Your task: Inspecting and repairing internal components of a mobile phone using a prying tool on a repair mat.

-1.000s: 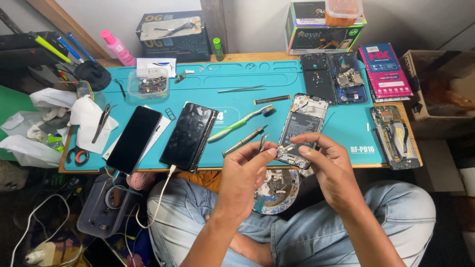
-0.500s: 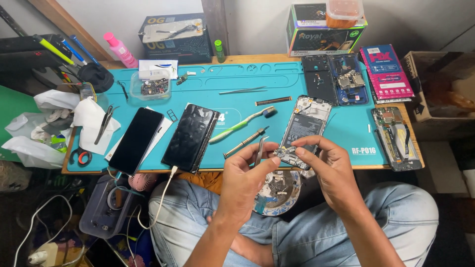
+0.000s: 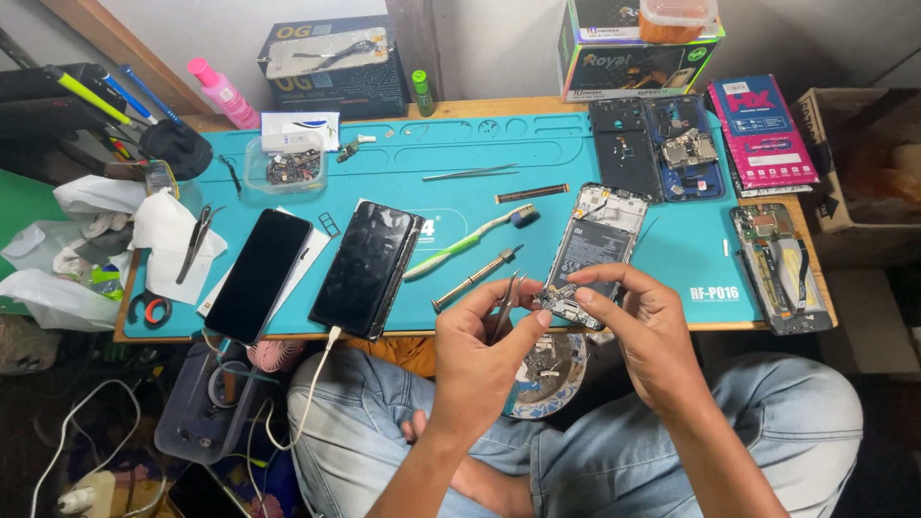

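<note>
The person sits cross-legged at a low bench covered by a teal work mat (image 3: 432, 158), and the work in hand is fine picking at the lower end of an opened phone (image 3: 592, 251) that lies back-up at the near edge of that mat, its battery and frame exposed. The left hand (image 3: 484, 360) is closed around a pair of tweezers (image 3: 506, 302), thumb and forefinger pinching the shanks, with the tips pointing up toward the phone's bottom corner. The right hand (image 3: 648, 326) pinches that bottom end of the phone between thumb and fingertips and steadies it just off the mat's near edge. Whether the tweezer tips touch a part is too small to tell.

Judging from this, the step is lifting or seating a small component at the phone's lower board. The next move seems to call for a steady, light pinch and a firm hold on the frame, since a slip could drop the part toward the round dish (image 3: 545, 374) below the mat's near edge.

On the mat left of the opened phone lie a screwdriver (image 3: 477, 278), a green toothbrush (image 3: 467, 241) and two dark phones (image 3: 369, 267). Another stripped phone frame (image 3: 779, 267) lies at the mat's right end.
</note>
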